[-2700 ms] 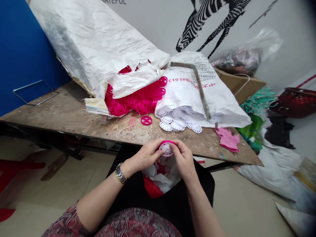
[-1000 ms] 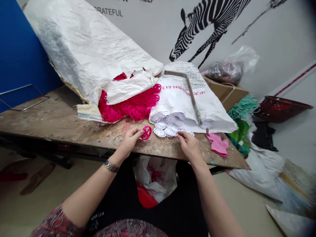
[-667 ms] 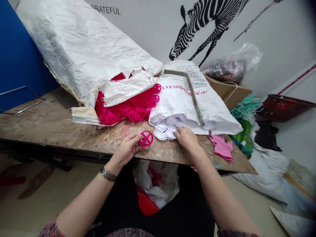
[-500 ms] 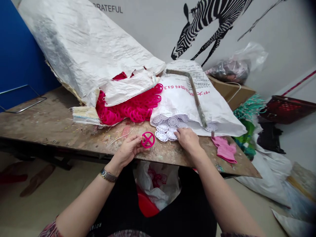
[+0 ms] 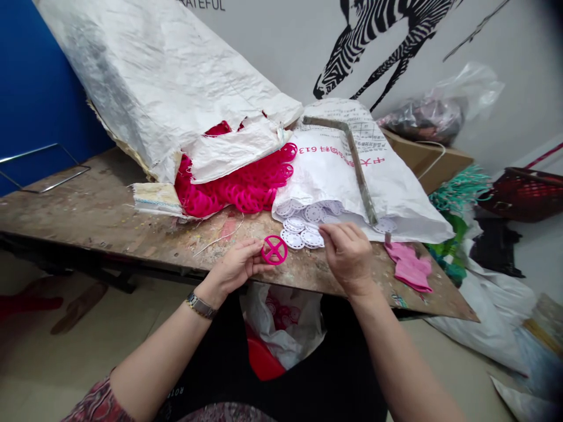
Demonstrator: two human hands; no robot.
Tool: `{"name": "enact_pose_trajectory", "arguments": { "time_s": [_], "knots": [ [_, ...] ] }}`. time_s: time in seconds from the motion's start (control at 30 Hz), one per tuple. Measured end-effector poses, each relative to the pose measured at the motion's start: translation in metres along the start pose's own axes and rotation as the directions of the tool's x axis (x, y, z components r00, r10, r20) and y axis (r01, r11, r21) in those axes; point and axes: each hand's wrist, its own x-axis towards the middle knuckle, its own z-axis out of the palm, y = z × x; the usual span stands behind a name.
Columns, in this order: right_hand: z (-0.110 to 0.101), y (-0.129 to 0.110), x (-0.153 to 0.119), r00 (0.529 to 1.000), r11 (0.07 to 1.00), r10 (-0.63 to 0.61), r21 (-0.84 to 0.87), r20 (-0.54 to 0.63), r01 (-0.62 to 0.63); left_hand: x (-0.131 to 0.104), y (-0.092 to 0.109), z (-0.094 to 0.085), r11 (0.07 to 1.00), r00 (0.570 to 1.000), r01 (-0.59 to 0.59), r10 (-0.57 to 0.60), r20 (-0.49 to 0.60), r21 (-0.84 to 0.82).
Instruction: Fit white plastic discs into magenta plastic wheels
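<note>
My left hand [image 5: 240, 265] pinches a bright pink plastic ring with a cross of spokes [image 5: 274, 250], held just above the front of the table. To the right, my right hand [image 5: 349, 255] has thumb and fingers closed on the near edge of a white slotted disc [image 5: 314, 227], which is partly hidden by the fingertips. Several like white discs [image 5: 292, 238] lie in a small heap at the mouth of a white printed sack [image 5: 325, 170]. A pile of pink rings [image 5: 233, 190] spills from a larger white woven sack [image 5: 176, 88] behind my left hand.
An angled metal bar [image 5: 358, 167] lies across the printed sack. A pink glove [image 5: 410, 266] rests near the right table edge. Below the table, an open white bag [image 5: 303, 337] holds pink and white pieces. A cardboard box [image 5: 409, 158] stands behind at the right.
My right hand has turned and risen a little, its fingers now pinched at a disc's edge. The pink ring stays in my left hand. The view has shifted slightly.
</note>
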Motion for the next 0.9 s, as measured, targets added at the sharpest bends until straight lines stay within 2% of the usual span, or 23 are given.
{"name": "enact_pose_trajectory", "arguments": {
  "time_s": [0.1,0.2,0.4,0.57,0.77,0.83,0.9],
  "knots": [
    [-0.008,-0.028,-0.010,0.996,0.991,-0.089,0.099,0.010,0.087,0.001,-0.002,0.004,0.998,0.999,0.044,-0.043,0.020,-0.037],
    [-0.008,-0.045,-0.022,0.985,0.975,-0.172,0.143,0.007,0.169,0.001,-0.007,0.008,0.995,0.996,0.076,-0.072,0.058,-0.072],
    [0.001,-0.052,-0.033,0.966,0.958,-0.254,0.126,-0.037,0.257,-0.002,-0.015,0.013,0.986,0.986,0.106,-0.088,0.138,-0.129],
    [0.002,-0.056,-0.036,0.962,0.955,-0.269,0.121,-0.045,0.272,-0.005,-0.014,0.016,0.995,0.994,0.044,-0.035,0.103,-0.088],
    [0.007,-0.063,-0.044,0.975,0.956,-0.220,0.189,-0.038,0.223,-0.007,-0.015,0.018,0.995,0.997,-0.022,0.015,0.070,0.100],
    [0.009,-0.067,-0.047,0.989,0.957,-0.137,0.253,-0.051,0.145,-0.007,-0.017,0.018,0.988,0.996,-0.052,0.040,0.080,0.147],
    [0.009,-0.071,-0.050,0.999,0.940,0.017,0.341,-0.047,0.000,-0.008,-0.020,0.017,0.981,0.993,-0.087,0.071,0.098,0.172]
  ]
}}
